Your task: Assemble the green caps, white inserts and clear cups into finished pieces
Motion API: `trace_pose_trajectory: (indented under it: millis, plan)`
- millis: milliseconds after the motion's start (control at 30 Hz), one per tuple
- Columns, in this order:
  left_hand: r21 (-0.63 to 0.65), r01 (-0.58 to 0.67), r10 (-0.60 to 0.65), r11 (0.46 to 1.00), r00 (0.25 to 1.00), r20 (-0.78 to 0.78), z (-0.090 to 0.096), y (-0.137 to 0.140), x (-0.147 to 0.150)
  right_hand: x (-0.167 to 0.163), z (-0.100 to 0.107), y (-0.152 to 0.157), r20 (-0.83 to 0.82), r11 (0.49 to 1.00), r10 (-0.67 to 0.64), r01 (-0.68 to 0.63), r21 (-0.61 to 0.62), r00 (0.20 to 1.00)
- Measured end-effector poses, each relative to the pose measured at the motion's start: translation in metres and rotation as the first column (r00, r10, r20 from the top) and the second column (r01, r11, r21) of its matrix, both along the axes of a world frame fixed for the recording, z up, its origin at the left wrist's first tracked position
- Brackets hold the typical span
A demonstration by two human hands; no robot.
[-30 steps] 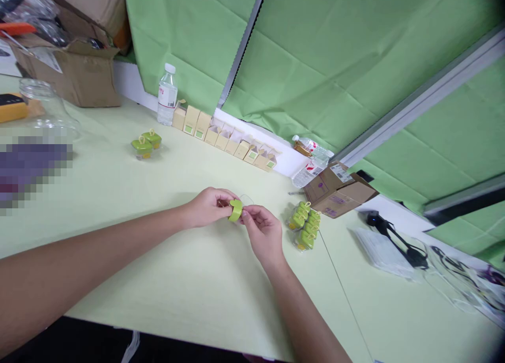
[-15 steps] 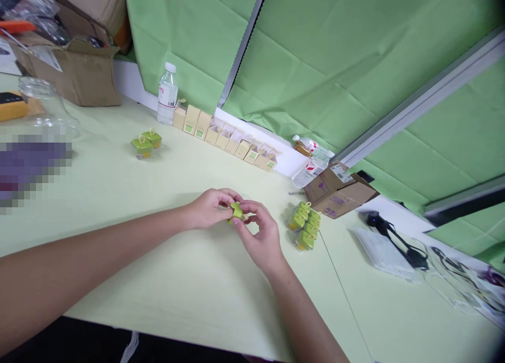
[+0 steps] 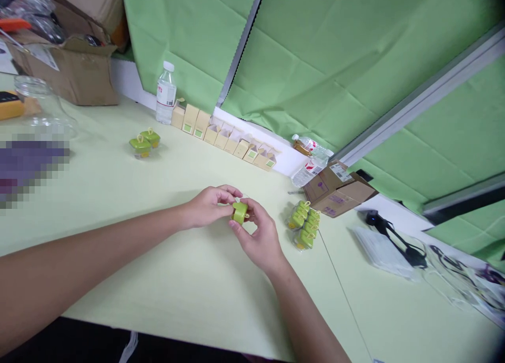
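Far-left edge: A yellow-and-black object (image 3: 11, 106) lies beside a clear, wide-mouthed jar (image 3: 33, 87), near a blurred-out purple patch.
Brown carton: An open, worn cardboard box (image 3: 92, 81) brims with plastic-wrapped goods behind the jar.
Green-lidded pair: Two small clear containers with green lids and pale loops (image 3: 144, 142) stand side by side on the pale green table (image 3: 158, 279).
Water bottle: A clear plastic bottle with a white cap (image 3: 165, 94) stands upright at the left end of a row of small cream cardboard boxes (image 3: 221, 137), several with open tops.
Left hand: The left hand (image 3: 211, 208), fingers bent, pinches the near-left side of a small, glossy green lidded piece (image 3: 240, 213).
Green piece: It sits between the two hands, tilted, a pale loop at its right; its underside is hidden.
Right hand: The right hand (image 3: 260, 234) grips the piece's right side, thumb below, fingers curled above.
Green-lidded cluster: More looped clear containers (image 3: 304, 227) stand close together, just right of the right hand.
Back right: Clear plastic bottles (image 3: 310, 169) lie against a tilted brown cardboard box (image 3: 335, 192).
Far right: A black corded device (image 3: 398, 242) rests by whitish plastic sheets (image 3: 376, 252) and tangled cables.
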State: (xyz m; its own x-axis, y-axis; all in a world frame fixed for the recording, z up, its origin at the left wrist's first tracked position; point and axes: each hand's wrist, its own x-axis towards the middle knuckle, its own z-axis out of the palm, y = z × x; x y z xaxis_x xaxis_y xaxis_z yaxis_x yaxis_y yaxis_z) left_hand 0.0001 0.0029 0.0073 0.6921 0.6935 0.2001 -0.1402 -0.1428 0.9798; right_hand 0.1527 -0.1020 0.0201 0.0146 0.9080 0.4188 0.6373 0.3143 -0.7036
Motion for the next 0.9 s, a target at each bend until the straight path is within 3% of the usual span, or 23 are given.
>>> trace_pose_trajectory:
  millis: [200,367,467,667,900]
  plan:
    - [-0.021,-0.023,0.023,1.000,1.000,0.019,-0.001,0.001,0.002,0.001,-0.002,0.001,0.014,0.999,-0.034,0.034,0.006,0.999]
    - [-0.127,-0.259,0.260,0.957,0.965,-0.008,-0.003,0.020,-0.003,0.009,-0.002,0.003,-0.044,0.985,-0.163,0.165,0.042,0.986]
    - [-0.199,-0.329,0.331,0.923,0.943,-0.026,-0.005,0.032,-0.007,0.014,0.000,0.004,-0.070,0.971,-0.227,0.232,0.063,0.971]
    - [-0.282,-0.299,0.304,0.911,0.952,-0.030,-0.007,0.032,-0.007,0.010,0.000,0.004,-0.037,0.976,-0.203,0.205,0.071,0.979]
    - [-0.257,-0.268,0.270,0.929,0.963,-0.030,-0.011,0.034,-0.007,0.004,-0.002,0.001,0.091,0.995,-0.092,0.089,0.032,0.992]
